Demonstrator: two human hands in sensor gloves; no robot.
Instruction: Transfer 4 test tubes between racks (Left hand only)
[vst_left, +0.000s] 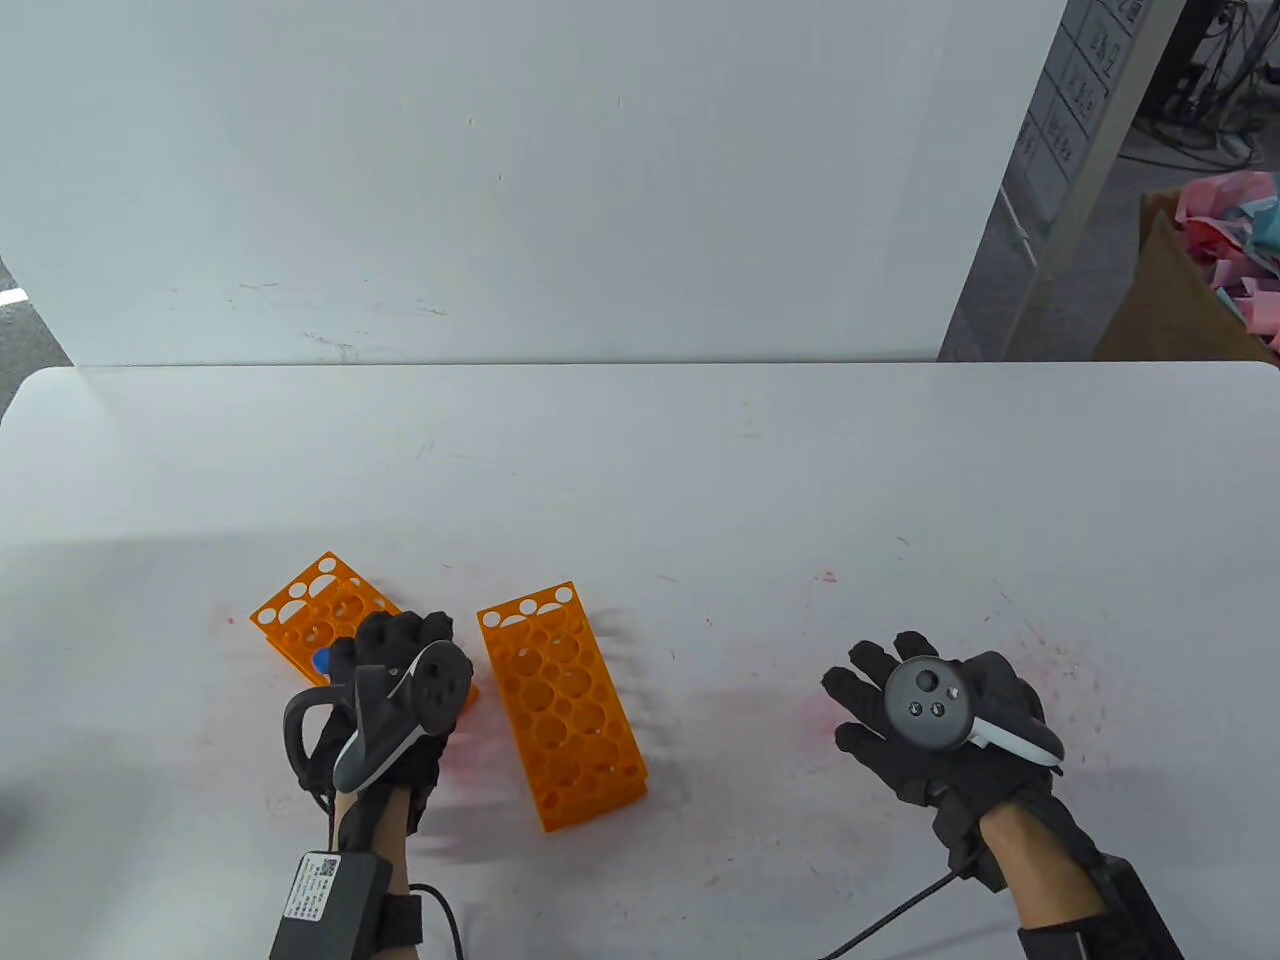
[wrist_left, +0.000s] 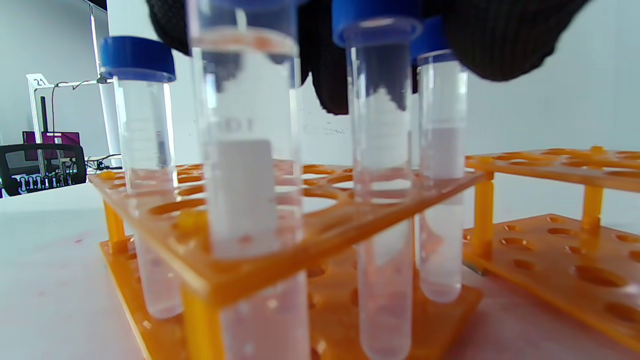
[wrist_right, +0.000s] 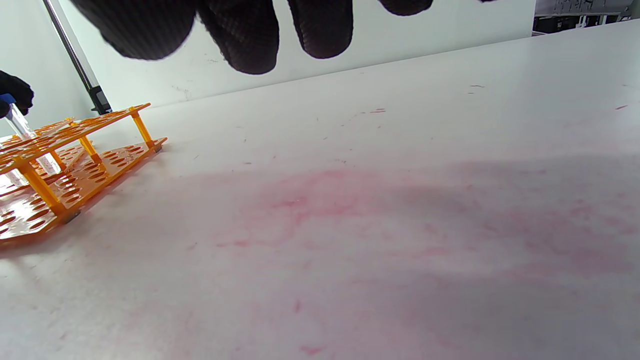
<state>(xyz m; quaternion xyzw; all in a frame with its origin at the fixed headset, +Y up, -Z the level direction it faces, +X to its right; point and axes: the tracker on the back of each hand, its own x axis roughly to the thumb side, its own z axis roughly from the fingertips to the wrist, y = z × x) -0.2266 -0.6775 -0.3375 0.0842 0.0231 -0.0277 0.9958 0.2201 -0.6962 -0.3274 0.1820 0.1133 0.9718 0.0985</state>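
We see four blue-capped test tubes (wrist_left: 382, 150) standing upright in the left rack (vst_left: 300, 615) directly under our left hand (vst_left: 395, 700), whose fingers (wrist_left: 325, 60) touch the caps, grip unclear; right hand (vst_left: 935, 715) rests spread on the bench (vst_left: 700, 480).

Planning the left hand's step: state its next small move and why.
Probably pinch one blue-capped tube and lift it straight up. All four tubes stand in the left rack, the left hand is over their caps, and the right rack looks empty.

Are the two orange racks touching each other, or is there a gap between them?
Apart. The table view shows white table between the left rack and the right rack.
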